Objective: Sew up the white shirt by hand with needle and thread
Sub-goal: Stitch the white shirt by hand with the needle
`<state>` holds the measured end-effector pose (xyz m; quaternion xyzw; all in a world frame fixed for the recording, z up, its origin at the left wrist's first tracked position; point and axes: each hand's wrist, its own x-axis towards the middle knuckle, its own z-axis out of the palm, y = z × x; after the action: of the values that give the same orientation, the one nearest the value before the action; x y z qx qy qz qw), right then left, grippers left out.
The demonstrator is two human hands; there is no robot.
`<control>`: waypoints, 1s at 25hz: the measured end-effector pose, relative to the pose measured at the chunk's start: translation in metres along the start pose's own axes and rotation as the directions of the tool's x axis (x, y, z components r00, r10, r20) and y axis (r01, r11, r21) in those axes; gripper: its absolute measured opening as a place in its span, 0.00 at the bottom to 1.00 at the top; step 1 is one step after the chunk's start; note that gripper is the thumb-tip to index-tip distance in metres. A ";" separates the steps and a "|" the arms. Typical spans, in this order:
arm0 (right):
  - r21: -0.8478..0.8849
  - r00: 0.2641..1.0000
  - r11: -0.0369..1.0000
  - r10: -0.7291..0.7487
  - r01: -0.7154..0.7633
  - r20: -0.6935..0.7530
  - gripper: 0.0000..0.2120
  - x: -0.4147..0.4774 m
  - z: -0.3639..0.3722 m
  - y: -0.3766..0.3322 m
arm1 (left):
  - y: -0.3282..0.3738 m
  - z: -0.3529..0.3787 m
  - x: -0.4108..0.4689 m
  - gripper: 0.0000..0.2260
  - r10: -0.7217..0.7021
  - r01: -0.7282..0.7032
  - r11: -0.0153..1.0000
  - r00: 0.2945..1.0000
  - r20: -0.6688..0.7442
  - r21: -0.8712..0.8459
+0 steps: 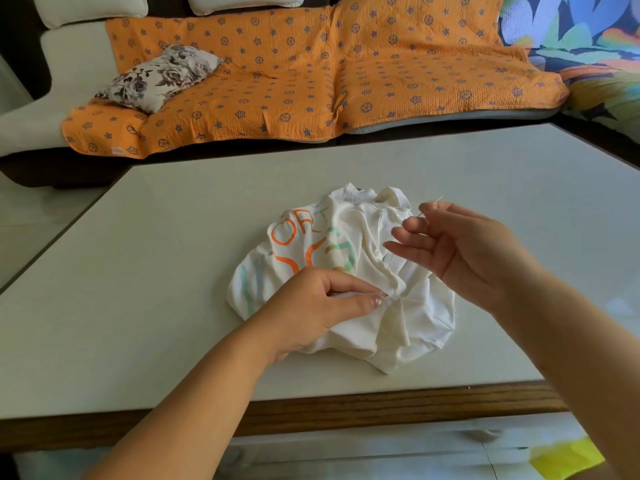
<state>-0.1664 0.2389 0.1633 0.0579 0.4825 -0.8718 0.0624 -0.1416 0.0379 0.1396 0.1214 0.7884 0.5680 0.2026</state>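
Now — left hand (311, 306) pinches white shirt (360, 237) | right hand (460, 247) pinches needle (437, 200) — mid-shaft hidden

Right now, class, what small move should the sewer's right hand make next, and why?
Probably lower the needle to the pinched fold and start a stitch. The right hand pinches the needle above the white shirt, clear of the cloth, while the left hand pinches a fold of it on the table.

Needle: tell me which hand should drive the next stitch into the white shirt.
Right, probably. The right hand already pinches the needle, raised above the white shirt. The left hand is occupied pinching a fold of the fabric steady.
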 end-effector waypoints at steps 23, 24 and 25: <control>-0.999 0.914 0.042 -0.404 -0.021 -0.037 0.09 0.046 -0.078 0.015 | 0.001 -0.033 -0.010 0.11 -0.023 0.046 0.889 0.998 0.056 -0.455; -0.999 0.910 0.028 -0.413 -0.037 -0.045 0.09 0.046 -0.080 0.015 | 0.001 -0.036 -0.010 0.16 -0.016 0.031 0.856 0.999 0.033 -0.517; -0.999 0.905 0.011 -0.423 -0.049 -0.049 0.09 0.048 -0.084 0.015 | 0.000 -0.039 -0.010 0.21 -0.013 0.012 0.826 1.000 0.003 -0.564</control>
<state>-0.2074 0.3001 0.0992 0.0806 0.9531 -0.2671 -0.1176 -0.1503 0.0004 0.1521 0.0508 0.5864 0.7742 0.2327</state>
